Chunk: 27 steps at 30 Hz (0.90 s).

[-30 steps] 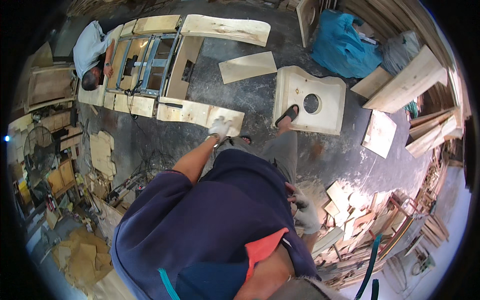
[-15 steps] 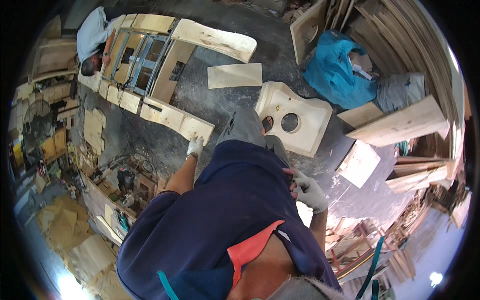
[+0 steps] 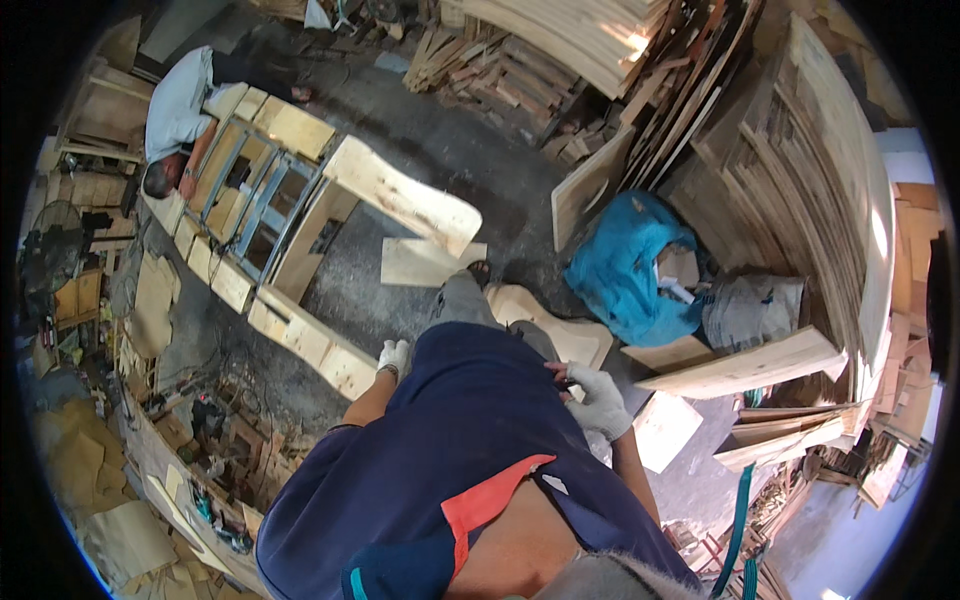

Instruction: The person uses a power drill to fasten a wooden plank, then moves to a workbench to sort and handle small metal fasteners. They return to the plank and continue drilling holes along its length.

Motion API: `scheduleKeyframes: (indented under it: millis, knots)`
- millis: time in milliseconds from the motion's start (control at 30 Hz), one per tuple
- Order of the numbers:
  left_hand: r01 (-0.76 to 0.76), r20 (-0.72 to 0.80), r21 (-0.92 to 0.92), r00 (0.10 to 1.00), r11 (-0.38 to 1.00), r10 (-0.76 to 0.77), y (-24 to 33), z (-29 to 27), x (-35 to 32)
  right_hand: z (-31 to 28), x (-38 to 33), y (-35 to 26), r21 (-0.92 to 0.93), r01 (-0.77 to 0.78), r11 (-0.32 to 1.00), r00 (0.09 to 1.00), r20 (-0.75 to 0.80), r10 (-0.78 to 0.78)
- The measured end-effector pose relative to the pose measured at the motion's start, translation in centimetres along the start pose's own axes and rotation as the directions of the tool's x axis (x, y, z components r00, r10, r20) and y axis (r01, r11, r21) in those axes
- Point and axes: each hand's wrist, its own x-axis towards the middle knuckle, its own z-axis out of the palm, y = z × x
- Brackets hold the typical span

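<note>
My left hand [image 3: 395, 356], in a white glove, hangs beside my thigh with its fingers apart, next to the near end of a pale wooden side piece [image 3: 318, 346]. It appears to hold nothing. My right hand [image 3: 598, 402], also gloved but with bare fingertips, is bent closed at my right hip; a small dark spot shows at its fingers, too small to name. The side piece belongs to a long wooden frame with a grey metal mechanism [image 3: 268, 195] in its middle. A curved wooden side piece [image 3: 405, 190] forms its other side.
A person [image 3: 182, 120] bends over the frame's far left end. A flat board [image 3: 425, 262] and a shaped panel [image 3: 560, 330] lie on the floor by my feet. To the right are a blue sack [image 3: 630, 270], a grey sack [image 3: 755, 312] and leaning wooden sheets [image 3: 800, 180].
My view has swung, so the far wood piles now show. I have stepped forward, one foot now near the flat board. My left hand has come away from the side piece's end.
</note>
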Motion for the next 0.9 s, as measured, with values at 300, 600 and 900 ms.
scheduleKeyframes:
  millis: [300,600,900]
  knots:
    - [-0.226,-0.124,0.035,0.966,0.973,0.229,25.0,-7.1,13.1,-10.5,8.5,-0.2,-0.001,-0.182,0.983,0.98,0.083,0.181]
    - [-0.536,-0.245,-0.322,0.844,0.781,0.478,44.0,-7.7,16.2,-23.2,22.9,-3.3,-0.384,0.054,0.922,0.866,-0.442,-0.235]
    - [-0.42,-0.242,-0.289,0.901,0.86,0.359,49.1,-8.9,12.7,-28.1,34.8,-9.1,-0.364,0.396,0.843,0.83,-0.251,-0.498]
